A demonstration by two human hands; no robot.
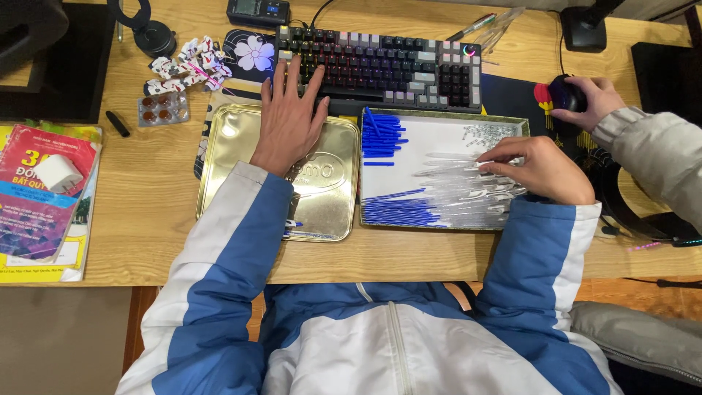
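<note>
Fingers of my right hand [537, 170] curl down onto the clear pen barrels [461, 192] piled in the shallow tray [446, 121], grip unclear. My left hand [289, 121] lies flat and spread on the gold tin lid [227, 164], fingertips touching the keyboard [380, 66]; a co-worker's hand [589, 99] covers a mouse [564, 91]

Glossy gold metal lid [322, 197], clear plastic pen barrels [461, 192] (shiny), matt wood desk [146, 219]
</note>
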